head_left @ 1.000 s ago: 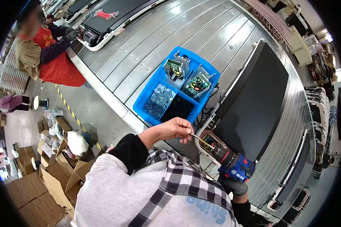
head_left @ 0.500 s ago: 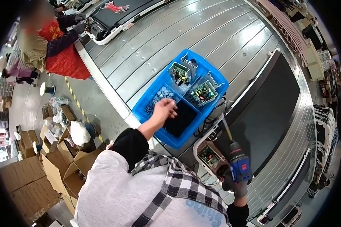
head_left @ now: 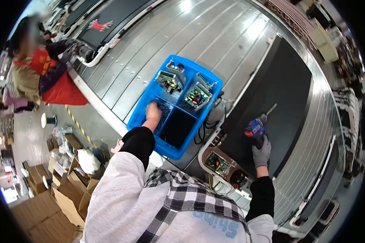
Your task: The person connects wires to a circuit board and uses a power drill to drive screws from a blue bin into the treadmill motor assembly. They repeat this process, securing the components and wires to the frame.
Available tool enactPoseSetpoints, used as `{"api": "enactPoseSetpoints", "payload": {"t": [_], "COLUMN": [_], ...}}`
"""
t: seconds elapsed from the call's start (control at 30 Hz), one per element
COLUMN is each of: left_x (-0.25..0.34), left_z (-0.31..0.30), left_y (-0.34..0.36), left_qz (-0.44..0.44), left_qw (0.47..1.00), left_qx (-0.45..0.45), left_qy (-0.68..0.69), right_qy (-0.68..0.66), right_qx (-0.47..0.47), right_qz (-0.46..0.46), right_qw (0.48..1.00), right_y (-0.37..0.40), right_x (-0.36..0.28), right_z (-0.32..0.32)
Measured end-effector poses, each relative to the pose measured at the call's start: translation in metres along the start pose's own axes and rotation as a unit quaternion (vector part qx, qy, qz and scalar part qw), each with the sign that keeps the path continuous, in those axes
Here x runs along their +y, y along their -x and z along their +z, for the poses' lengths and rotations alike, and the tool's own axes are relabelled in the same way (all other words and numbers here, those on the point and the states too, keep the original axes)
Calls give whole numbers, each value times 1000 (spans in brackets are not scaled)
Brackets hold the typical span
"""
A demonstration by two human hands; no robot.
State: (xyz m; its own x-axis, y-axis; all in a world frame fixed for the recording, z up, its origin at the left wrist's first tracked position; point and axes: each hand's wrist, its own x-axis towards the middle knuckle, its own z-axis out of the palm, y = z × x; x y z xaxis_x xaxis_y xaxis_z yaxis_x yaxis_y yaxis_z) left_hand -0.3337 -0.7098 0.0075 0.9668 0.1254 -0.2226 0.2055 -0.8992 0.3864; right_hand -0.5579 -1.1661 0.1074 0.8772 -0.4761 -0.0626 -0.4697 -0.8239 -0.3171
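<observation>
- Your left hand (head_left: pixel 152 111), bare, reaches down into the left compartment of the blue bin (head_left: pixel 170 150), among the small metal screws (head_left: pixel 165 110). Its fingertips are hidden, so you cannot tell whether they pinch anything.
- Your right hand (head_left: pixel 262 154), gloved, appears closed around the handle end of the drill (head_left: pixel 254 128), over the black panel (head_left: pixel 278 89). Whether the drill rests on that panel or hangs just above it, you cannot tell.
- The drill's bit points forward and to the right, so its axis aims away from you, from the bin and from the circuit board (head_left: pixel 217 163).
- That board sits in the uncovered housing (head_left: pixel 234 174) at the near end of the panel, between your two hands from left to right. The housing's long axis slants from far left to near right.
- Your right hand is the nearer one: the board lies to its left and slightly closer to your body. From your left hand, the board lies right and back toward you, beyond the bin's dark compartment (head_left: pixel 178 127).
- Two upright board assemblies (head_left: pixel 196 96) fill the bin's far compartments, and the bin sits on the metal bench (head_left: pixel 207 32).
</observation>
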Motion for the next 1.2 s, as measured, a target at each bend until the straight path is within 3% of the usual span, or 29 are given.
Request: {"api": "enactPoseSetpoints", "payload": {"t": [0.07,0.13,0.2,0.23,0.27,0.37,0.4,0.5,0.53,0.6,0.63,0.7,0.73,0.8,0.83,0.9,0.93,1.03,1.07,1.13,1.2], "left_x": [-8,-7,-1,-5,-9,-6,1,33,54,89,113,134,146,169,179,184,184,171,163,154,157], "left_z": [6,5,-7,-8,-12,-36,-43,-57,-62,-52,-52,-29,-17,9,23,56,68,91,104,109,107], "left_y": [-4,-3,0,3,3,28,39,87,114,160,191,231,252,291,306,331,341,361,363,373,382], "left_qz": [48,148,127,173,44,52,45,74,84,93,108,121,107,80,94,28,-7,-118,-127,-154,-173], "left_qw": [998,984,985,967,960,918,903,866,836,800,785,720,712,708,718,684,681,657,659,658,644], "left_qx": [2,96,75,110,10,-23,-25,-102,-158,-286,-342,-476,-515,-572,-577,-619,-627,-629,-624,-622,-629], "left_qy": [-44,-29,86,150,276,393,426,484,518,519,505,490,465,406,378,385,377,398,400,395,400], "right_qy": [26,20,10,7,63,36,-12,-225,-269,-449,-457,-352,-269,-167,-133,-120,-92,-376,-446,-602,-639], "right_qx": [25,49,32,11,-15,5,5,136,88,35,41,-2,21,-78,-100,-112,-42,-83,-113,-157,-142], "right_qz": [4,26,66,86,116,130,197,168,277,377,365,393,319,278,273,245,116,217,260,352,337], "right_qw": [999,998,997,996,991,991,980,950,918,810,810,850,909,943,948,955,988,897,849,700,677], "right_y": [31,80,134,165,193,239,248,256,254,241,242,236,242,240,236,233,237,254,256,281,297], "right_x": [-15,-19,-23,-21,-19,-33,-33,-11,-13,-7,4,6,24,25,27,27,35,42,45,49,43], "right_z": [-13,-17,-7,5,24,29,37,66,63,54,63,42,55,28,28,21,35,29,31,24,11]}}
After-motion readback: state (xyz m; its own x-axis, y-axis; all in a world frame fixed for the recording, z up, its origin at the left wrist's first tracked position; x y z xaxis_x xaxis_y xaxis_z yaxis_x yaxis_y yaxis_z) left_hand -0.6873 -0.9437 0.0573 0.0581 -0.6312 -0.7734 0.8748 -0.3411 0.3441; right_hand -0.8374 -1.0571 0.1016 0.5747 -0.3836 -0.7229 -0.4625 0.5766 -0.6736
